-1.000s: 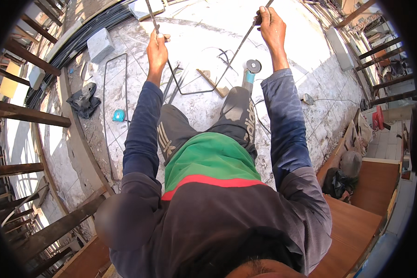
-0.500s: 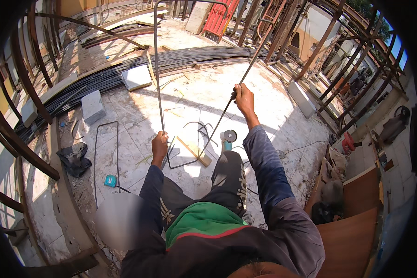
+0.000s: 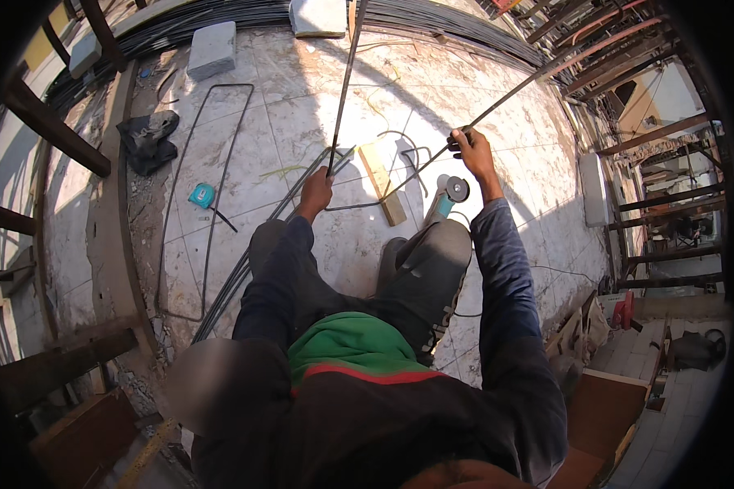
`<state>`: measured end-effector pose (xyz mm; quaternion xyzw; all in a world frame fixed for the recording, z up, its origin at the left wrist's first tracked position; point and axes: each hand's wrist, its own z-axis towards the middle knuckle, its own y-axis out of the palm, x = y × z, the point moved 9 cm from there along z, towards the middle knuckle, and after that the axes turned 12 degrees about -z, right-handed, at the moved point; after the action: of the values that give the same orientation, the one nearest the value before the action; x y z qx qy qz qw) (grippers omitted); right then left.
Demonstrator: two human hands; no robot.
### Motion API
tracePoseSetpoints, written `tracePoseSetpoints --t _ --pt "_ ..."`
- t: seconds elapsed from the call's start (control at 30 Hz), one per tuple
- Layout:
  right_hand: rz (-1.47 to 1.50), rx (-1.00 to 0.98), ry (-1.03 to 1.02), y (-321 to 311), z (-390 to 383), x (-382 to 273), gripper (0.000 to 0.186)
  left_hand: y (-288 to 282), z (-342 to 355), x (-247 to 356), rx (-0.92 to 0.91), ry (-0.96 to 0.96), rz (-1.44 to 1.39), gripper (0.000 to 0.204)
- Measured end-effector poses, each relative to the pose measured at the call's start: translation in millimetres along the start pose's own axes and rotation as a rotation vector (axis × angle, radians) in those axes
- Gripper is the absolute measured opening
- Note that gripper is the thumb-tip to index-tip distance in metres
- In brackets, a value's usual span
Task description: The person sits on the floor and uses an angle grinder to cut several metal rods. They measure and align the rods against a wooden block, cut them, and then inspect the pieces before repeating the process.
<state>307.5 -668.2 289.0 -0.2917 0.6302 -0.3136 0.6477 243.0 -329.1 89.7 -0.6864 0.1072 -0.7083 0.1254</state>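
A thin steel rod bent into a long frame point(image 3: 347, 90) is held up in front of me, its far end cut off by the view's top edge. My left hand point(image 3: 315, 194) is closed around its left leg, just above the lower bend. The right leg slants away to the right, and my right hand point(image 3: 475, 155) grips it between thumb and fingers. Beneath the frame lies a wooden block point(image 3: 383, 187). Beside the block, below my right hand, rests a teal angle grinder point(image 3: 457, 189) with its disc facing up. Small hooked rod pieces point(image 3: 426, 155) lie nearby.
A finished rod rectangle point(image 3: 235, 85) and a teal tape measure point(image 3: 202, 195) lie on the left floor. Several straight rods point(image 3: 238, 273) run past my left knee. A black bag point(image 3: 148, 140), white blocks point(image 3: 212, 50) and wooden posts point(image 3: 61, 130) stand around; brown boards point(image 3: 603, 416) sit lower right.
The view has tipped down and turned, so the floor shows higher up. The frame's right leg leans further right, and its far end has left the view. Both hands keep their hold.
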Motion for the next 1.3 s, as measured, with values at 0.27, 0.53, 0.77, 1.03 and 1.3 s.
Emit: tracePoseSetpoints --t 0.27,0.53,0.77,1.03,1.3 --pt "-0.093 0.180 -0.337 80 40 7 0.033 12 -17 -61 0.201 -0.087 -0.066 0.018" --pt "0.123 -0.054 -0.274 179 88 63 0.028 9 -46 -83 0.565 -0.150 -0.101 0.029" --pt "0.114 -0.092 -0.116 270 66 183 0.036 20 -76 -116 0.517 -0.399 0.096 0.032" --pt "0.145 -0.023 0.078 266 71 220 0.030 28 -28 -90 0.451 -0.339 -0.116 0.020" --pt "0.030 0.009 0.112 229 73 275 0.043 119 44 -116 0.371 -0.539 -0.657 0.013"
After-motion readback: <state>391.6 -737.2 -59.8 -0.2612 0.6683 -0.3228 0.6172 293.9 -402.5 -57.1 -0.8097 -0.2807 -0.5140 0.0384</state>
